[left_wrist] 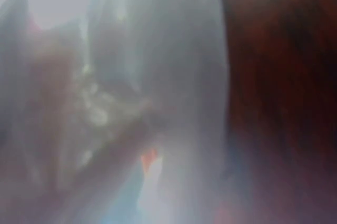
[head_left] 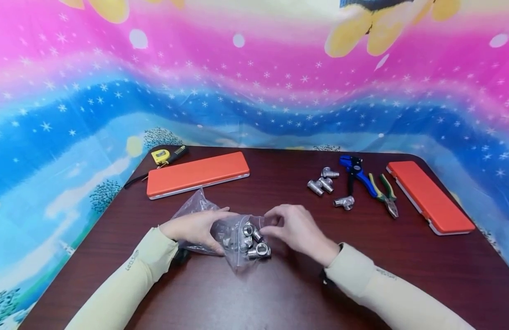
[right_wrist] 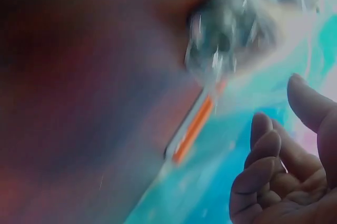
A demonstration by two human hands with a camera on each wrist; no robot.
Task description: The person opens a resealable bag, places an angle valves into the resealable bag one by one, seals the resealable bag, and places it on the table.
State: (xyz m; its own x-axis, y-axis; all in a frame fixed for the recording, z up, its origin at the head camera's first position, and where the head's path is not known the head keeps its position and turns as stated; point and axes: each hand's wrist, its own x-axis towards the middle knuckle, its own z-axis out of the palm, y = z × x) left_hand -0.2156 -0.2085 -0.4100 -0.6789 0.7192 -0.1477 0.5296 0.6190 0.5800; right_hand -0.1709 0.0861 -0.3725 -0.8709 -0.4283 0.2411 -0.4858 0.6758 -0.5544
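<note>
A clear zip plastic bag (head_left: 234,263) lies on its side at the middle of the table, its mouth turned right. Several shiny metal pipe fittings (head_left: 262,249) sit at that mouth. My left hand (head_left: 196,228) grips the bag from the left, thumb on the near side and fingers on the far side. Blurred clear plastic (left_wrist: 179,76) fills much of the left wrist view. Beside the bag's mouth is my right hand (head_left: 297,231), its fingertips close to the plastic edge. In the right wrist view its fingers (right_wrist: 258,176) are loosely bent, apart from the thumb, with nothing between.
Several loose fittings (head_left: 320,183) lie right of centre, near blue wire strippers (head_left: 363,178) and pliers (head_left: 388,197). An orange case (head_left: 198,174) stands behind the bag, with a yellow tape measure (head_left: 160,156) beyond it. Another orange case (head_left: 432,197) is at the right edge.
</note>
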